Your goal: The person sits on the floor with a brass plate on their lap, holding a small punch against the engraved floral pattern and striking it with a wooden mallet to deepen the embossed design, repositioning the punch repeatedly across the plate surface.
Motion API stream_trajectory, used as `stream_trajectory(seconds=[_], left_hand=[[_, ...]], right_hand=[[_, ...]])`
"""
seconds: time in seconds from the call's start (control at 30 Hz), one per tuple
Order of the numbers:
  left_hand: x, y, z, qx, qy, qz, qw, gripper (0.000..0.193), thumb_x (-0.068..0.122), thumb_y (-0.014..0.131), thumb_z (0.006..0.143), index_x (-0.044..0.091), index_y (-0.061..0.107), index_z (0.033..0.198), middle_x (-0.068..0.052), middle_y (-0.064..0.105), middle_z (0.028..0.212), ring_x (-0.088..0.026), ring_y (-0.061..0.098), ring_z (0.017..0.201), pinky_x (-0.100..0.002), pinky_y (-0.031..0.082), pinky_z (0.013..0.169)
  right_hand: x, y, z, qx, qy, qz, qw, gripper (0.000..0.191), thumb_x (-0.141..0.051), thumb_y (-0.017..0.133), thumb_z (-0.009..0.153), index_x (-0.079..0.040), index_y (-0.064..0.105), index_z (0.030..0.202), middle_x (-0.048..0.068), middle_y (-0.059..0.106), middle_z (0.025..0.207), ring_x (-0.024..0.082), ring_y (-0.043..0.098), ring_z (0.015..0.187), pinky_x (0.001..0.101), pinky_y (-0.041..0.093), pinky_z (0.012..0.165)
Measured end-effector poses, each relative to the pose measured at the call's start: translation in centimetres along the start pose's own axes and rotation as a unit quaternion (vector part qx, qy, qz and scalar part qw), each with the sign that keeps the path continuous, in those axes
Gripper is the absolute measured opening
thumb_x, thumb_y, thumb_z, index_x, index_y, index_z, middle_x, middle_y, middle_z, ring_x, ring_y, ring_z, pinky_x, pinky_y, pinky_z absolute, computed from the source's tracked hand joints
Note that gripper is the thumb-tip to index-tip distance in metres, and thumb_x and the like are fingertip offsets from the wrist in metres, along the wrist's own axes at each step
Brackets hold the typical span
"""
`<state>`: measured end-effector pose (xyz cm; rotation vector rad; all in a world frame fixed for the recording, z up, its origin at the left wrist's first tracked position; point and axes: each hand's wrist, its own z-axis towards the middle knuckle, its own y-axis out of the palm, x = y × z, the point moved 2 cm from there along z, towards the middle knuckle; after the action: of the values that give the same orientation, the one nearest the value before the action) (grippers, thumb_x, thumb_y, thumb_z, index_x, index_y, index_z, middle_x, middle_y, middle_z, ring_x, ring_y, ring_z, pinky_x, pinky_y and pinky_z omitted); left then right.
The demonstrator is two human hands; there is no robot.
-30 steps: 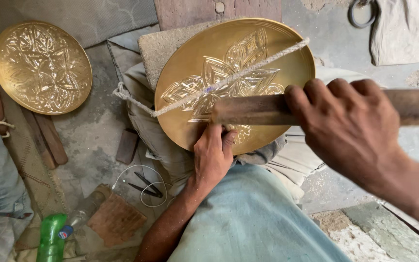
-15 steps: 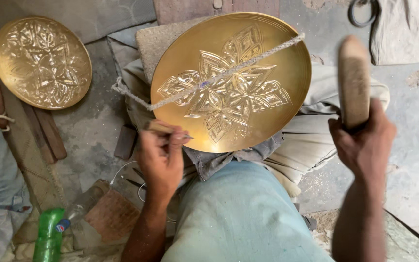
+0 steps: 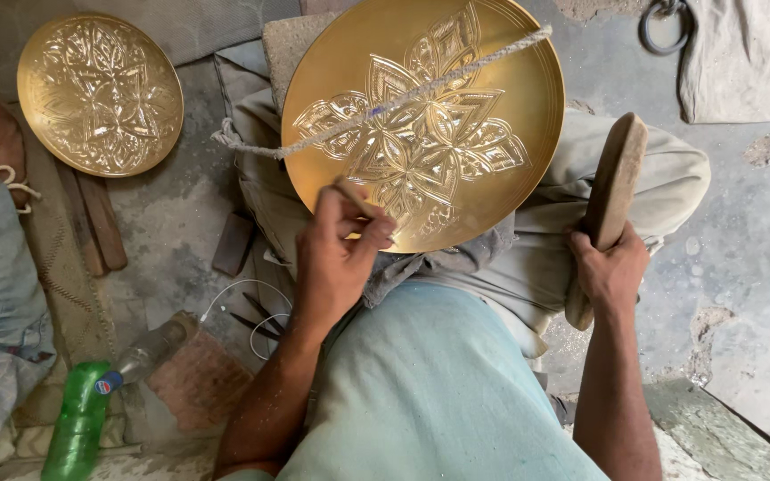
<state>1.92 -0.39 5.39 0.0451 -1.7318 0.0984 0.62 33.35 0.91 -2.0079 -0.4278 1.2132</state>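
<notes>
Here the left hand [image 3: 336,258] pinches a chisel [image 3: 356,198] on the brass plate [image 3: 510,107] on the lap; the right hand [image 3: 608,267] grips a mallet [image 3: 612,191]. A tilted chisel could slip and scratch it.

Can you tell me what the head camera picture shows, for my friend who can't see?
A person's left hand holds a thin tool against a big golden engraved plate, while the right hand grips a wooden mallet. A second engraved plate lies to the left.
</notes>
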Motion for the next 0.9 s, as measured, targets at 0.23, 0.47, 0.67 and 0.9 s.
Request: stream_trajectory(seconds=[0.23,0.47,0.67,0.9], left_hand=[[-1.6,4.1,3.5,-0.054,0.103,0.121,0.986,0.037,0.015,0.078,0.093,0.002,0.060,0.123,-0.011,0.075,0.094,-0.017,0.077,0.086,-0.032,0.064,0.071],[-4.1,6.0,5.3,-0.120,0.187,0.214,0.951,0.038,0.019,0.080,0.093,0.005,0.060,0.121,-0.015,0.069,0.098,-0.035,0.070,0.089,-0.045,0.055,0.073],[-4.4,5.9,5.6,-0.142,0.198,0.200,0.949,0.040,0.018,0.080,0.092,0.004,0.058,0.123,-0.016,0.067,0.102,-0.039,0.068,0.093,-0.047,0.053,0.074],[-3.6,6.2,5.1,-0.126,0.195,0.214,0.949,0.038,0.014,0.079,0.090,0.004,0.059,0.121,-0.016,0.068,0.106,-0.039,0.069,0.096,-0.047,0.055,0.076]], right_hand=[[0.4,0.1,-0.2,-0.022,-0.011,0.043,0.999,0.037,-0.019,0.079,0.085,0.004,0.068,0.111,0.017,0.075,0.097,0.024,0.070,0.086,0.0383,0.056,0.082],[-2.3,-3.7,-0.2,-0.062,-0.063,0.133,0.987,0.048,-0.015,0.077,0.085,-0.001,0.053,0.124,0.011,0.069,0.104,0.020,0.069,0.093,0.0334,0.058,0.082],[-6.9,-6.4,1.9,-0.025,-0.256,-0.113,0.960,0.053,0.005,0.072,0.080,0.004,0.057,0.131,0.022,0.070,0.097,0.030,0.068,0.087,0.0418,0.056,0.078],[-12.5,-7.0,2.7,-0.101,-0.374,-0.195,0.901,0.039,-0.009,0.071,0.090,-0.004,0.052,0.124,0.012,0.073,0.105,0.024,0.071,0.086,0.0395,0.057,0.076]])
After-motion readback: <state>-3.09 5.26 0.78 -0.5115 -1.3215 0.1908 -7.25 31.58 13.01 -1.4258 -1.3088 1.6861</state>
